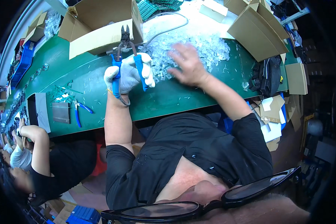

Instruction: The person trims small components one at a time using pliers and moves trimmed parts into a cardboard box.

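Note:
My left hand (129, 77), in a white knit glove, is closed around a pair of cutting pliers (125, 37). The blue grips are spread apart, with a coiled spring between them, and the jaws point away from me with their tips slightly parted. Bare and a little blurred, my right hand (191, 68) hovers at or touches the near edge of a heap of small clear plastic pieces (212, 50). Its fingers are spread, and I see nothing held in them.
An open cardboard box (100, 43) stands behind the pliers, another carton (257, 33) at the far right. A grey cable (168, 29) crosses the heap. On the green table (164, 98), blue-handled pliers (77, 112) lie left beside green scraps. A black bag (266, 76) sits right; a co-worker (63, 160) works left.

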Tool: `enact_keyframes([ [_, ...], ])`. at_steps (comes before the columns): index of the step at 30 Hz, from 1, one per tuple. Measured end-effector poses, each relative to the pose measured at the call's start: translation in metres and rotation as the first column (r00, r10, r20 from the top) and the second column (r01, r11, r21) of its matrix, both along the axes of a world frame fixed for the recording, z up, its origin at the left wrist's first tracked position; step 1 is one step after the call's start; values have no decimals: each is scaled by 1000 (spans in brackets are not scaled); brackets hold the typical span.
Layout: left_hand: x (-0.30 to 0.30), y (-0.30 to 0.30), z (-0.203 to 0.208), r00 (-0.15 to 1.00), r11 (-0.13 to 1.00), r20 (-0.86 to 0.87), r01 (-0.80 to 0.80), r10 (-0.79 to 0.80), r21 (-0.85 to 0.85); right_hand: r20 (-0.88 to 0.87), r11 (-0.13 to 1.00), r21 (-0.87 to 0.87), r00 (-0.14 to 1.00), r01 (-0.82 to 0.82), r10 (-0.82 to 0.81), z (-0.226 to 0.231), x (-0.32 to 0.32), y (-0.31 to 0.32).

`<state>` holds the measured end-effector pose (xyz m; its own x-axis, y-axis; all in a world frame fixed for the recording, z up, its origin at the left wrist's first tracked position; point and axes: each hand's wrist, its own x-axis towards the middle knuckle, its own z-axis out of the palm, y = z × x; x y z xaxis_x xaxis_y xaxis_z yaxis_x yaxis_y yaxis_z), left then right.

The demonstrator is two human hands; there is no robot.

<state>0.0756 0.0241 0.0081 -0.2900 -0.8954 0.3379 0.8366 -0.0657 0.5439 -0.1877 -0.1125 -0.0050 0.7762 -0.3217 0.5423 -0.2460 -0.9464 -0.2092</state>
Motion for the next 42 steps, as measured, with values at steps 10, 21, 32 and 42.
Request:
enact_keyframes([
  [10,1,2,-4,989,994,133,-75,64,80,-86,977,-49,975,-208,204,-27,23,11],
  [21,-13,0,18,922,955,385,-80,-37,285,168,964,-111,961,242,-222,-20,-39,-62],
  [32,-3,2,-4,727,889,542,213,-421,404,250,975,-63,949,215,-193,-23,-37,-66],
  [42,-44,14,35,-203,859,920,-335,335,-387,431,960,80,859,269,-277,6,-34,-48],
])
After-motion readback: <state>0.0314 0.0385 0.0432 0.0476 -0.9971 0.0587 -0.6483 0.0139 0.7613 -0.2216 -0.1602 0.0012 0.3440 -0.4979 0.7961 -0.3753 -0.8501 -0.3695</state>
